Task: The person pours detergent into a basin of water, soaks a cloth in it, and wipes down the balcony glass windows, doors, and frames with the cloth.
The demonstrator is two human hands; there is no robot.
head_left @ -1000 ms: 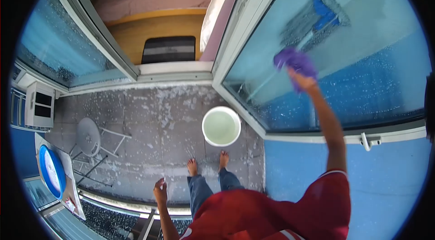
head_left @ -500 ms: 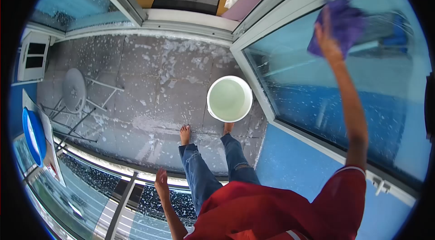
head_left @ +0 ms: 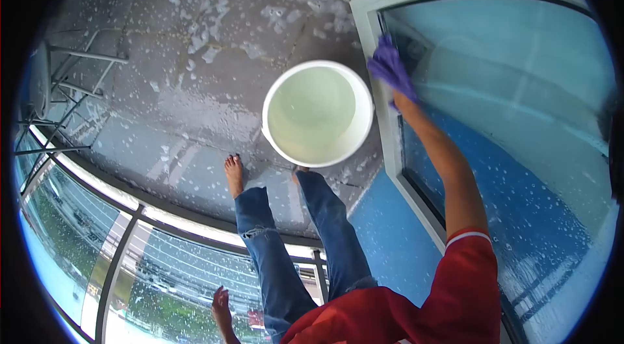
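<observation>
Hands: two. The right hand [head_left: 404, 101] has hold of one purple cloth [head_left: 392, 68]. The cloth covers most of the fingers, so how far they are bent cannot be told. The cloth is located at the inner edge of one door [head_left: 391, 142], overlapping the pale frame and the near margin of the glass [head_left: 507, 51]. Firm contact with either surface cannot be confirmed. The left hand [head_left: 221, 305] hangs low beside the legs, partly open, its fingers loosely bent and gripping nothing visible.

Bucket: one. The white bucket [head_left: 359, 124] stands upright on the floor [head_left: 162, 84], just beside the door frame and in front of the feet. It contains pale greenish water [head_left: 312, 100].

Feet: two, bare. One foot [head_left: 234, 172] is in full view; the other is largely hidden behind the bucket.

Clothing: one pair of blue jeans [head_left: 286, 266] and one red shirt [head_left: 396, 311].

Surroundings: one stool [head_left: 41, 81] with metal legs is at the far left, partly cut off. One railing [head_left: 117, 266] runs behind the person, with at least two dark posts. One blue wall [head_left: 390, 220] lies below the door. White suds spot the tiles; water drops dot the glass, too many to count.
</observation>
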